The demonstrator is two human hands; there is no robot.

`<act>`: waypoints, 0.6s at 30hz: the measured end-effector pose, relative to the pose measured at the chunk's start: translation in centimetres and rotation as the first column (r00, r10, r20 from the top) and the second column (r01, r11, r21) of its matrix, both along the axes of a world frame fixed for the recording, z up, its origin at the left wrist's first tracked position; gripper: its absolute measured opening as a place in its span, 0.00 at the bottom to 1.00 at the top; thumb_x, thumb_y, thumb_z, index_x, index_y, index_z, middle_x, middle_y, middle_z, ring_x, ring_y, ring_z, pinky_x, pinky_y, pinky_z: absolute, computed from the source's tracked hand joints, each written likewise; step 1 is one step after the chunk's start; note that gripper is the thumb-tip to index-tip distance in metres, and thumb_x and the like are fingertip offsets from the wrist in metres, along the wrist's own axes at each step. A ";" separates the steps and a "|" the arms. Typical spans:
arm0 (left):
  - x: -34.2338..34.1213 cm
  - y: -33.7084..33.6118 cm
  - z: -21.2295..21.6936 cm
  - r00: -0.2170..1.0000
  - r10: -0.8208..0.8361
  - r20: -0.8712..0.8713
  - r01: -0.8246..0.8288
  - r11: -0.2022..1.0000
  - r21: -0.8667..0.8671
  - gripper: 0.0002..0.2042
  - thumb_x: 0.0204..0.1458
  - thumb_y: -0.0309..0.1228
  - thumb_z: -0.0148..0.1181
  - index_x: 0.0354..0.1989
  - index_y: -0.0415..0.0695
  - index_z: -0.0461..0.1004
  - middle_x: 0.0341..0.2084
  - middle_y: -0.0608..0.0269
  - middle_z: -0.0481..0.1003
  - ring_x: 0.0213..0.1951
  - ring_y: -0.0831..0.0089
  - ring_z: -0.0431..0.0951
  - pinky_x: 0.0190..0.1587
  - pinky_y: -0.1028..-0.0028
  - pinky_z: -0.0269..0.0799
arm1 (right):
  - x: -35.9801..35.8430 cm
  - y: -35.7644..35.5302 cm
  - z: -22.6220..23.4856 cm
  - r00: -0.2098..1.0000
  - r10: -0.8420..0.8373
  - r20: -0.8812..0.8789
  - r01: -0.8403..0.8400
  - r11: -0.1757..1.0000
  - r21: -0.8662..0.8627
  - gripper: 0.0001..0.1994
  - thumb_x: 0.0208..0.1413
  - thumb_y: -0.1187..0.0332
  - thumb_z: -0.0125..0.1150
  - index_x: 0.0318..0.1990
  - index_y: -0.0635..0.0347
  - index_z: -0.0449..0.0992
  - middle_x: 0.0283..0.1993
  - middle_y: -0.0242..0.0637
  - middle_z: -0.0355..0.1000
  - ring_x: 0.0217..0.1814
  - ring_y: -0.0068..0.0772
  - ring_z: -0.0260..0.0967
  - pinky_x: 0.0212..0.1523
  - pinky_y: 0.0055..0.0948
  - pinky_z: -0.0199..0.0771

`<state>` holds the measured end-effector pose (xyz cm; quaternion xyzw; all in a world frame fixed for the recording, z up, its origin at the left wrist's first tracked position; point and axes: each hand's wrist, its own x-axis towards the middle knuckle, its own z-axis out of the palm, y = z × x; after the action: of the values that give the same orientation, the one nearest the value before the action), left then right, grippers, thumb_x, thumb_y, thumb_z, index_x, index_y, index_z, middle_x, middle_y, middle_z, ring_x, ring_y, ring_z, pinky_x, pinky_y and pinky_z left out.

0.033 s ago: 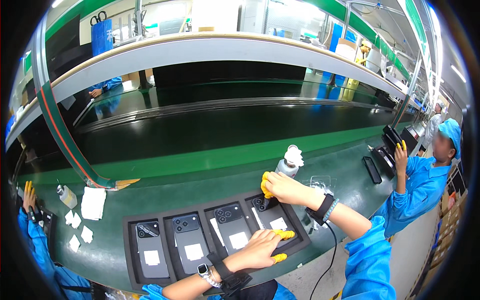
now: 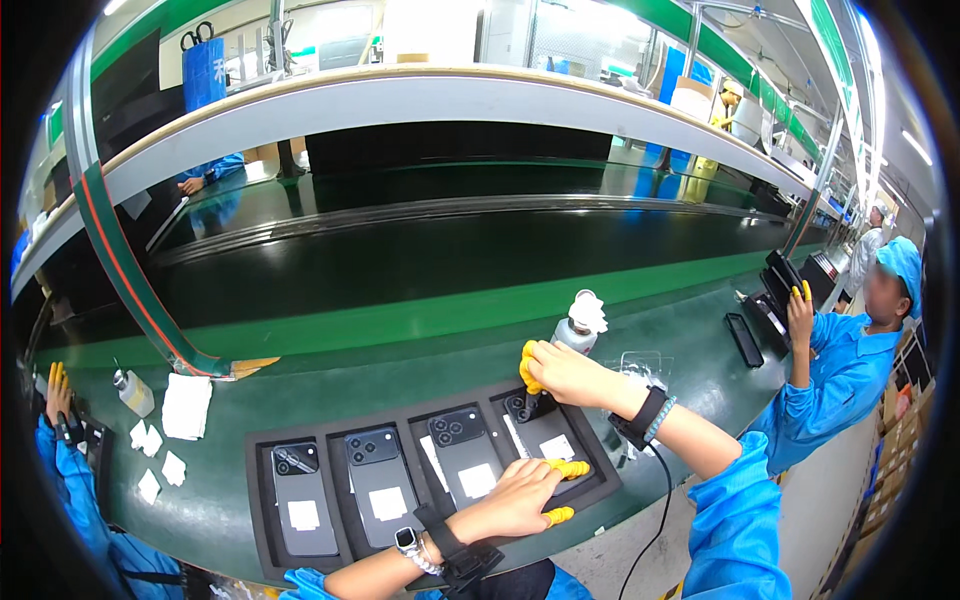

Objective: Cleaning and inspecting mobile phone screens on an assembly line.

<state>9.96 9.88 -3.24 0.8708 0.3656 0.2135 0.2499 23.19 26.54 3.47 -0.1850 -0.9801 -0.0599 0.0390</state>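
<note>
A black foam tray [image 2: 262, 505] lies on the green bench and holds several grey phones lying back side up, each with a white sticker. My left hand [image 2: 520, 492], with yellow finger cots and a wrist strap, presses flat on the rightmost phone [image 2: 548, 440]. My right hand [image 2: 563, 372], also in yellow finger cots, pinches a small cloth or tool at that phone's camera corner. Just behind my right hand stands a small bottle [image 2: 578, 328] with a white cloth on top.
A co-worker in blue [image 2: 850, 360] works at the right by a black tray [image 2: 745, 338]. White wipes [image 2: 185, 405] and a small bottle [image 2: 135, 392] lie at left, near another person's hand [image 2: 58, 392]. A dark conveyor belt [image 2: 450, 255] runs behind the bench.
</note>
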 end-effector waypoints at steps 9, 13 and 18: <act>0.5 0.3 -1.1 0.996 0.005 0.090 -0.011 0.998 0.068 0.27 0.52 0.44 0.56 0.54 0.36 0.63 0.38 0.52 0.68 0.47 0.58 0.65 0.56 0.64 0.54 | -6.8 -0.5 6.9 0.825 0.084 -0.558 -0.099 0.995 0.004 0.09 0.45 0.76 0.59 0.35 0.63 0.69 0.37 0.45 0.66 0.37 0.47 0.65 0.39 0.38 0.65; 0.7 0.0 -1.2 0.986 0.022 0.166 -0.024 1.000 0.012 0.25 0.48 0.41 0.59 0.47 0.32 0.66 0.43 0.49 0.68 0.52 0.54 0.63 0.57 0.62 0.54 | -8.5 -3.2 4.8 0.919 0.167 -0.356 -0.168 0.985 0.030 0.09 0.45 0.72 0.59 0.35 0.61 0.69 0.34 0.42 0.67 0.37 0.42 0.66 0.39 0.36 0.64; 0.0 -0.1 -0.2 0.991 0.039 0.124 -0.036 0.999 -0.027 0.24 0.47 0.42 0.60 0.44 0.33 0.67 0.41 0.49 0.69 0.50 0.54 0.66 0.55 0.62 0.58 | -7.6 -4.8 0.3 0.976 0.212 -0.056 -0.216 0.973 -0.079 0.11 0.40 0.75 0.58 0.35 0.64 0.71 0.35 0.41 0.69 0.42 0.42 0.67 0.44 0.36 0.67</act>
<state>9.92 9.81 -3.40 0.8456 0.3680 0.2676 0.2791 15.60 21.69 3.80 -0.0810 -0.9948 -0.0093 0.0604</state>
